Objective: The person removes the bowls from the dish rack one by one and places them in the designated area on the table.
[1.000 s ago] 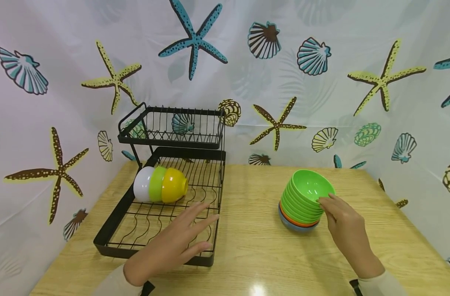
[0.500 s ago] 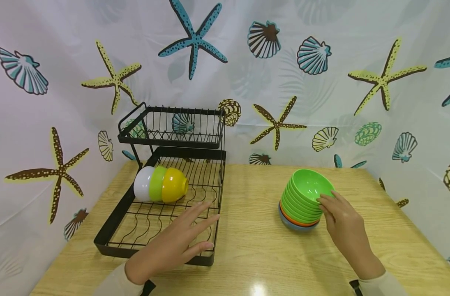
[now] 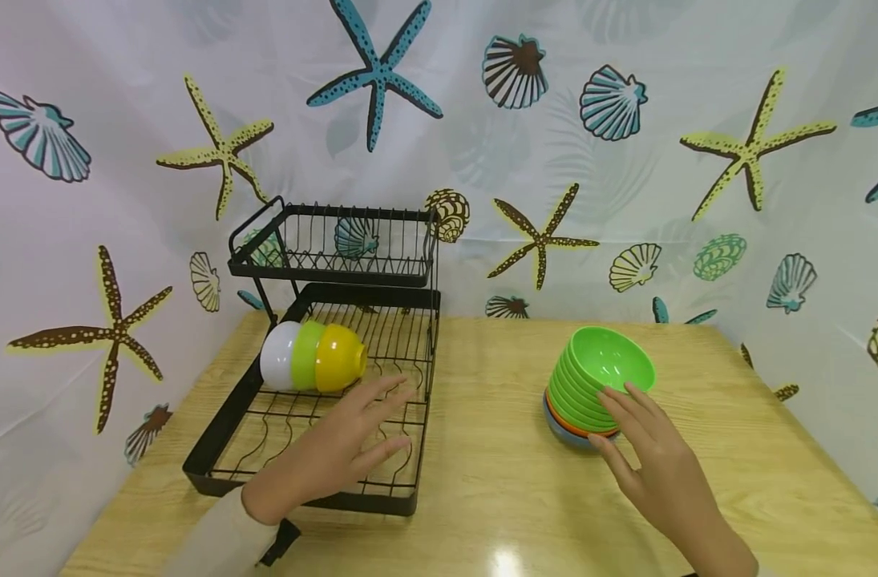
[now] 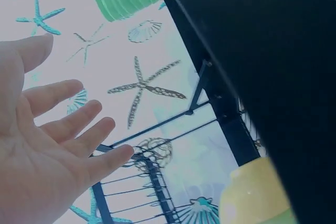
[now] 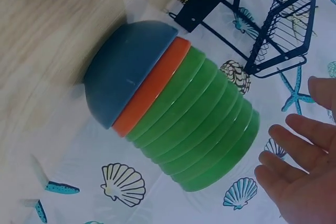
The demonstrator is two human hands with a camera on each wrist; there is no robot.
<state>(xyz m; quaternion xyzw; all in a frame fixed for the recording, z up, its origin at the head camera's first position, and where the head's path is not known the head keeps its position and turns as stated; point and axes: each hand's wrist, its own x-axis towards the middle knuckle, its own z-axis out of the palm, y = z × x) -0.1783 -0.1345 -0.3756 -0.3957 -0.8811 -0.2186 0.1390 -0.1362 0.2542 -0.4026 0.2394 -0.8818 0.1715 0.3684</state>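
On the right of the table stands a leaning stack of green bowls [image 3: 586, 385], nested over an orange bowl [image 5: 152, 87] and a blue bowl [image 5: 128, 69] at the bottom. My right hand [image 3: 662, 473] is beside the stack's near right side, fingers spread and holding nothing; the right wrist view shows a gap between fingertips and bowls. Over the front of the black dish rack [image 3: 301, 501] my left hand [image 3: 330, 449] hovers with fingers extended. Inside the rack's lower tier, a white bowl [image 3: 276, 357], a lime green bowl [image 3: 305, 357] and a yellow bowl [image 3: 337, 358] lie on their sides in a row.
The rack's upper tier [image 3: 330, 279] rises at the back left above the lower one. A wooden table [image 3: 489, 449] lies under everything. A white curtain [image 3: 482, 160] printed with starfish and shells hangs behind and at both sides.
My right hand has let go of the top green bowl's rim and drawn back toward me and slightly left, its fingers spreading. The left hand has risen slightly; the bowls stay in place.
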